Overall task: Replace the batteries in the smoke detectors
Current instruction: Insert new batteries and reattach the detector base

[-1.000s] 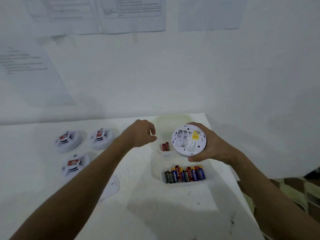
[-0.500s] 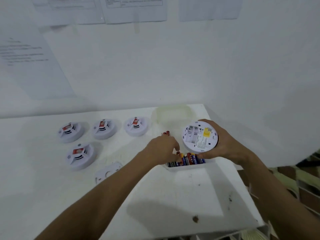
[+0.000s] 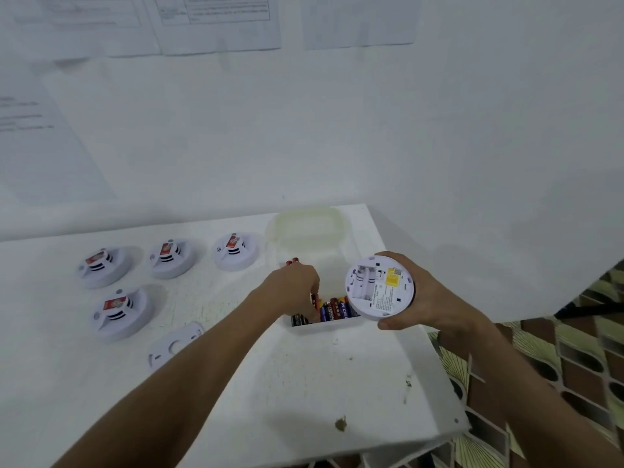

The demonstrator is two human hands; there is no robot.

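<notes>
My right hand (image 3: 422, 298) grips a white round smoke detector (image 3: 380, 287) with its back facing me; the battery bay shows no batteries, and a yellow label sits beside it. My left hand (image 3: 292, 288) reaches into a clear container (image 3: 324, 327) of new batteries (image 3: 337, 309), its fingers curled down onto a red battery (image 3: 314, 298). Whether that battery is lifted I cannot tell. Two red batteries (image 3: 293, 261) lie just behind the hand.
Several smoke detectors (image 3: 236, 251) with red labels sit face up on the white table (image 3: 304, 383) at the left. A detached white mounting plate (image 3: 175, 344) lies near my left forearm. A translucent lid (image 3: 307, 228) rests by the wall. The table's right edge is close.
My left hand moved from the two red batteries down to the row of new batteries and now curls onto one. The view shifted; my right hand still holds the detector.
</notes>
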